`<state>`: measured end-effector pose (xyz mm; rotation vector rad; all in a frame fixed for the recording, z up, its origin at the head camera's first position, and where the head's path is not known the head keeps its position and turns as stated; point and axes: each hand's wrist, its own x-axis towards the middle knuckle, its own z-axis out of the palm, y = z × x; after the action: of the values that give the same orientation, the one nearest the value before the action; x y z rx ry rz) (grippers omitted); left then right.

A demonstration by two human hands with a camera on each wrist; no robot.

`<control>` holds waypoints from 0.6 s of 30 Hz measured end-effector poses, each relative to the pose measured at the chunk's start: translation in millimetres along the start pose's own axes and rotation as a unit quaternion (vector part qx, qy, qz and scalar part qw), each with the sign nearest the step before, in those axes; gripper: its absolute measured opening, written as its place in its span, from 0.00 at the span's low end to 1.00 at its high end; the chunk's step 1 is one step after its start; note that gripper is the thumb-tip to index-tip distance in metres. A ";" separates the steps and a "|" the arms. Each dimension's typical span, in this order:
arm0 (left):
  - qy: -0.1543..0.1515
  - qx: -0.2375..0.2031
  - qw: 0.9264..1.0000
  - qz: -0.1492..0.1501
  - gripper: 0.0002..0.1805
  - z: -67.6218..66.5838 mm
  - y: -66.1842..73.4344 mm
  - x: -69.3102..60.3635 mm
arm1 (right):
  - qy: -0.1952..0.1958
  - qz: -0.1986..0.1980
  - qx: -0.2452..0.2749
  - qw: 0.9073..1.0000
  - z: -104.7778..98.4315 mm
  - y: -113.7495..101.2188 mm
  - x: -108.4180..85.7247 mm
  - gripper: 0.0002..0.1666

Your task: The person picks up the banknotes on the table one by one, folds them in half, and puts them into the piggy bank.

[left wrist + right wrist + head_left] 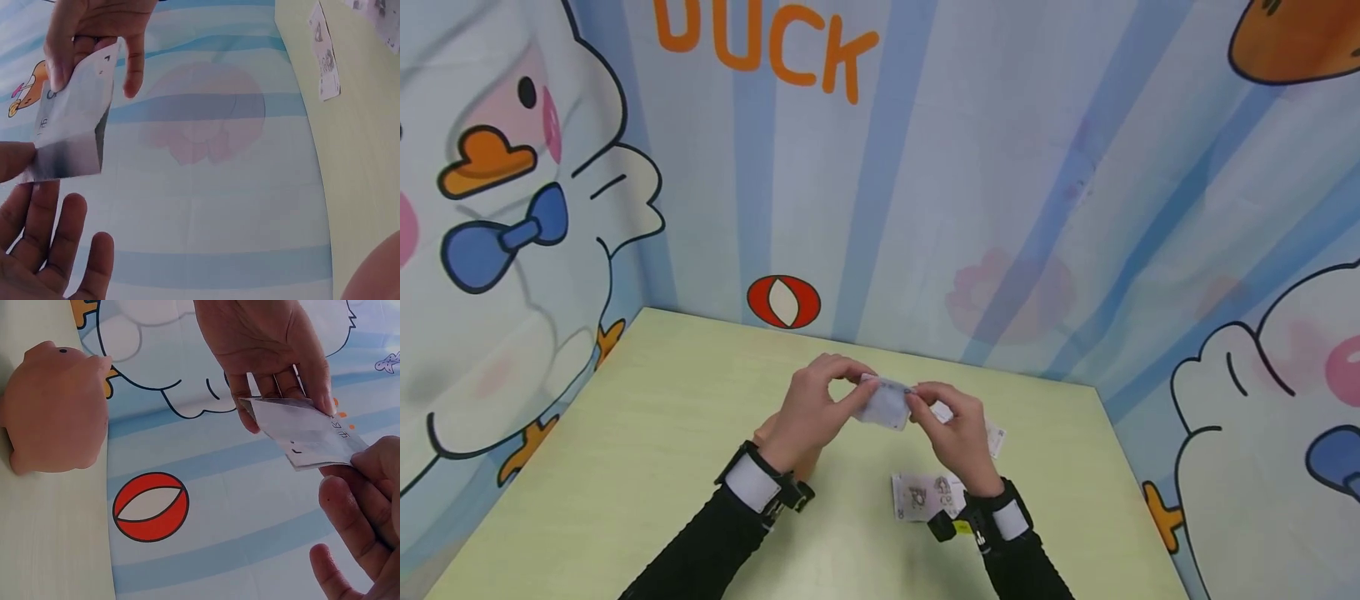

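Has at least one printed note marked "20" on the table, farthest from its back edge. Pinches one folded note, unclearly lettered, with left hand and right hand above the table. Beyond, shows one pink pig, one further note towards the back-right corner, and "DUCK" on the backdrop.

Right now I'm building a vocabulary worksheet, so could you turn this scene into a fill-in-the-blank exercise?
1. Of the left hand and right hand, ____ pinch the folded banknote.
2. The pink animal figure on the table is shaped like a ____.
3. The beach ball printed on the backdrop has white and ____ panels.
4. The orange letters spell ____.

Missing words: both; pig; red; DUCK.
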<state>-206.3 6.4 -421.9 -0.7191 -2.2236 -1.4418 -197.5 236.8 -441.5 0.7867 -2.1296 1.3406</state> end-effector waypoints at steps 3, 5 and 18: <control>0.009 -0.005 1.000 -0.005 0.05 -1.3 -0.2 -1.4 | -0.005 0.006 0.004 1.000 0.3 0.2 0.2 0.04; 0.013 0.001 1.000 -0.003 0.05 -1.8 -0.8 -2.1 | -0.008 0.006 0.003 1.000 0.5 -0.4 0.9 0.06; 0.012 0.000 1.000 -0.021 0.07 -4.6 -4.2 -10.8 | -0.001 0.030 0.018 0.999 2.4 -1.7 5.4 0.07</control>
<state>-200.1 -1.5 -429.3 -0.6556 -2.2324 -1.4634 -200.4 232.9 -437.7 0.7450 -2.1523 1.4132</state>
